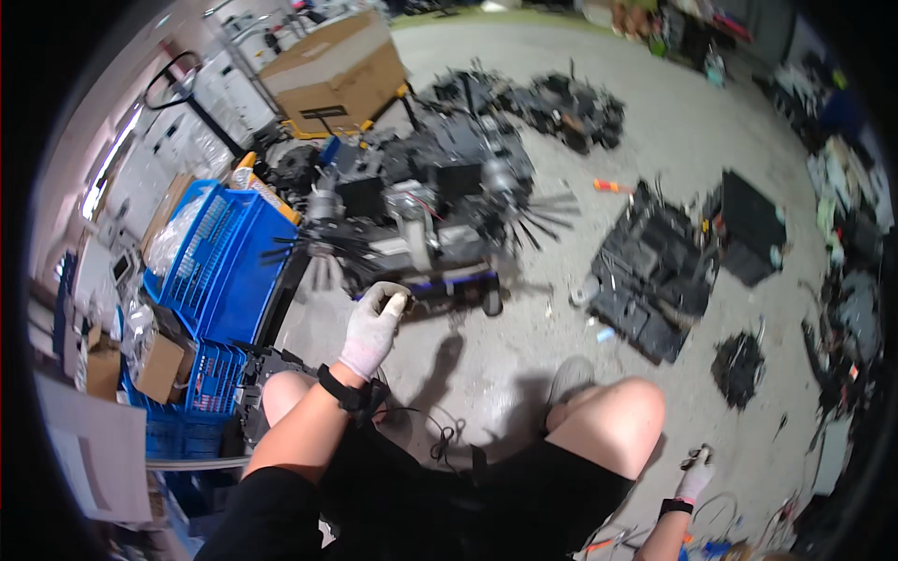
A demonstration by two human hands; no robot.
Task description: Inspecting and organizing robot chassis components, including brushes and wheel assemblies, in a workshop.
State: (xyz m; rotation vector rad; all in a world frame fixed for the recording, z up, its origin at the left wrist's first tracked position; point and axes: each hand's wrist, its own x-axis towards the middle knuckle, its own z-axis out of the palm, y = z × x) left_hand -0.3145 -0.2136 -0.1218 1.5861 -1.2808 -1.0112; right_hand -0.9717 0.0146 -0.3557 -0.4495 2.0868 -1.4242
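My left hand [370, 327], in a white glove, is curled with thumb and fingers drawn together. It is at the near edge of a large dark machine [421, 201] with side brushes that fan out; what lies in its grip is hidden. A dark roller-like bar [449, 292] with a blue-violet stripe runs along that edge, just right of the hand. Far to the lower right, my right hand [693, 479], also gloved, is closed around a small dark object [696, 458] whose kind is too small to tell.
A partly taken-apart black machine [650, 266] lies to the right, beside a black box-shaped part [748, 227] and an orange-handled tool [613, 187]. A bundle of dark wires [739, 369] is nearer. Blue crates [248, 262] and a cardboard box [332, 75] stand left. A cable [447, 435] lies between my legs.
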